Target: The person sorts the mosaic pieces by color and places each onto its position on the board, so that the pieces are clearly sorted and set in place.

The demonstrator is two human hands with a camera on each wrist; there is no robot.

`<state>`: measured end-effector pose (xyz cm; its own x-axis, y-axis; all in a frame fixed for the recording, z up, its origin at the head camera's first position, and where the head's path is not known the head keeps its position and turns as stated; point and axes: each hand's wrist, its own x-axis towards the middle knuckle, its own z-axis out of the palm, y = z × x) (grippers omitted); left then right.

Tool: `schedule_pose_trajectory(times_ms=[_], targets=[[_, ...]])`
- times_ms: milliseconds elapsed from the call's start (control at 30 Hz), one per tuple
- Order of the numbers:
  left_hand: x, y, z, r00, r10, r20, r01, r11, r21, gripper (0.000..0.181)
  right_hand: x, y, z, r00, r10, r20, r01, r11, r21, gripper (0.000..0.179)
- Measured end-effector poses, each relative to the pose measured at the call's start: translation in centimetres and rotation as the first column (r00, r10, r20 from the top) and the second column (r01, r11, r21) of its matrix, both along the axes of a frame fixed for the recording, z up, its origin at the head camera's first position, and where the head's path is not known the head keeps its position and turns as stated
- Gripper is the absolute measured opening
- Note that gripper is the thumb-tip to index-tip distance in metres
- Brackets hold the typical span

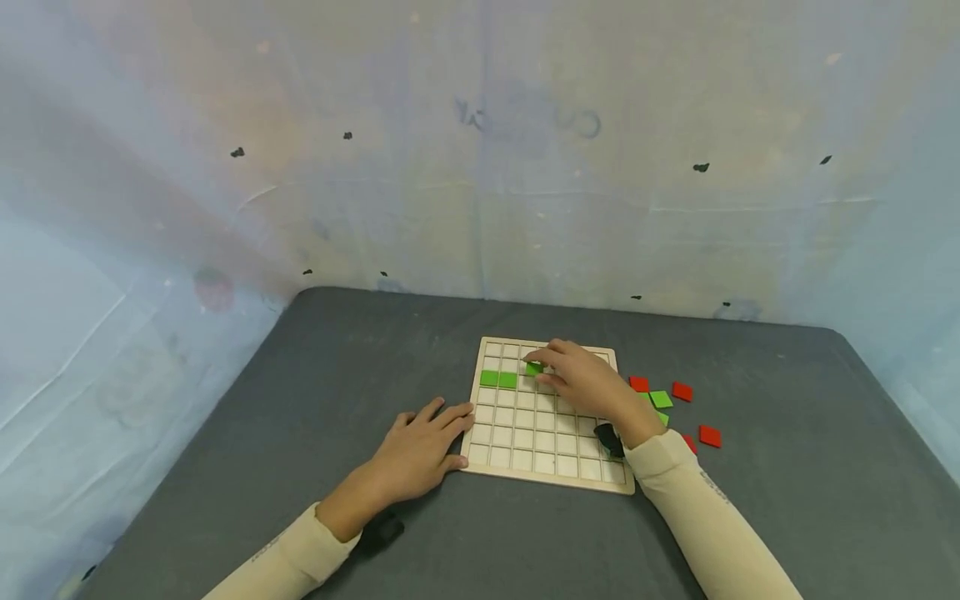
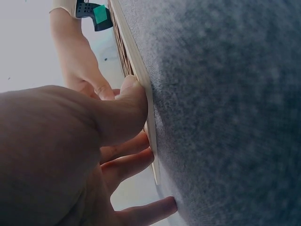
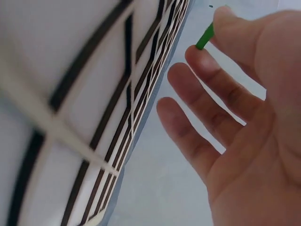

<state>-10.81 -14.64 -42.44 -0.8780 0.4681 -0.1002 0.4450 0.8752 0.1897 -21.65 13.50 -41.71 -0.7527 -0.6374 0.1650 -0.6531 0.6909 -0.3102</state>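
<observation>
A pale wooden grid board (image 1: 522, 437) lies on the table. My right hand (image 1: 588, 382) is over its upper part and pinches a green square tile (image 1: 534, 368). In the right wrist view the held tile (image 3: 205, 36) shows edge-on between thumb and a fingertip, clear of the board. Two more green tiles (image 1: 498, 379) sit side by side in cells near the board's left edge. My left hand (image 1: 416, 454) rests at that edge with its fingers spread. The left wrist view shows its thumb (image 2: 134, 99) against the board's side.
Right of the board lie several loose tiles, such as a red tile (image 1: 709, 436) and a green tile (image 1: 661, 399), some partly hidden by the right forearm. The dark grey table (image 1: 375, 358) reaches a pale sheet wall (image 1: 480, 233) at the back.
</observation>
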Motion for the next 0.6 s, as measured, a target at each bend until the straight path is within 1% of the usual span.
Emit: schedule_pose_trajectory(times_ms=[100,200,333,433,600], targets=[[0.0,0.2,-0.2,1.0,0.003,-0.008,-0.003,1.0,0.001,0.06,0.1,-0.3,0.0,1.0,0.004,0.019,-0.004,1.0,-0.004,0.036],[0.0,0.0,-0.2,1.0,0.004,-0.01,-0.004,1.0,-0.006,0.06,0.0,-0.8,-0.2,0.999,0.013,0.04,-0.013,1.0,-0.013,0.036],[0.1,-0.1,-0.1,1.0,-0.006,0.004,0.006,1.0,0.003,0.06,0.1,-1.4,-0.4,0.998,0.003,0.069,-0.004,1.0,0.008,0.035],[0.2,-0.1,0.0,1.0,-0.007,0.009,0.007,1.0,0.011,0.06,0.2,-1.7,-0.6,0.997,-0.006,0.07,0.003,0.999,0.042,0.034],[0.0,-0.1,-0.1,1.0,-0.011,0.003,0.011,1.0,0.01,0.06,0.3,-1.8,-0.6,0.999,-0.014,0.045,0.011,0.997,0.08,0.033]])
